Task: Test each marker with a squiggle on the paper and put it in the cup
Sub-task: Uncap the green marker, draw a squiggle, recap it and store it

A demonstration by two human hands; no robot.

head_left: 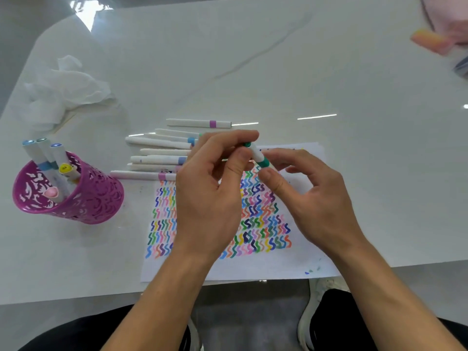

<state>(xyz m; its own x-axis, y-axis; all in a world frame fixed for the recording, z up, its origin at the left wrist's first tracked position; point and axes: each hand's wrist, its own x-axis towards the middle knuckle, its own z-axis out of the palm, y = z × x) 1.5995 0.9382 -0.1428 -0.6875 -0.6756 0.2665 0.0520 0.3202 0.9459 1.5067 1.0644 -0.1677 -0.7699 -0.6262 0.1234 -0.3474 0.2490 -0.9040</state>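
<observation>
Paper [253, 264] lay flat at the table [354, 198] edge, covered in wavy coloured squiggles. Above it, left hand [210, 198] pinched a white, green-banded marker [257, 154]; right hand [311, 196] gripped its green end between thumb and fingers. Perforated purple cup [96, 196] stood well left, holding markers.

Glossy marbled table [278, 59], matt paper [253, 269], perforated plastic cup [96, 198].

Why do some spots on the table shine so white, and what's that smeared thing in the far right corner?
Head view: lamp glare streaks the glossy table; the pink-orange object at the corner is blurred and stretched by the wide lens, so it's unidentifiable.
</observation>
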